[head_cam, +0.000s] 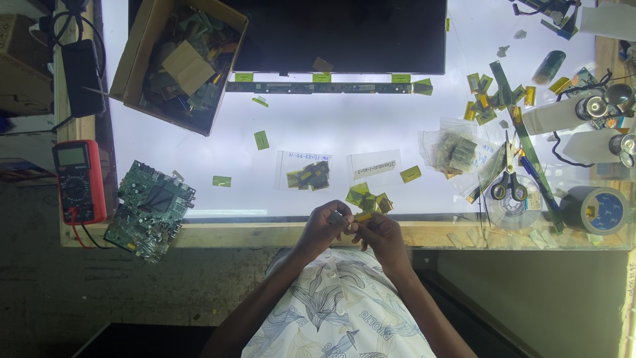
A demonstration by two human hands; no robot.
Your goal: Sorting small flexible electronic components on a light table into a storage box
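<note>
Both hands meet at near edge of lit white glass-topped desk [371, 126], left grip [322, 229] touching right grip [379, 235]. Small yellow-green flex strips [366, 199] just behind grips. Green circuit board [149, 211] far left. Black-handled scissors [509, 182] right. Open brown cardboard box [179, 63] behind-left.

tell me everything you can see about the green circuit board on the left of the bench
The green circuit board is a roughly square panel, crowded with small silvery and dark components around a large dark square chip near its middle. It lies flat but turned at an angle, on the wooden front edge of the bench, its lower corner overhanging. A red multimeter sits just left of it. No hand touches it.
</note>
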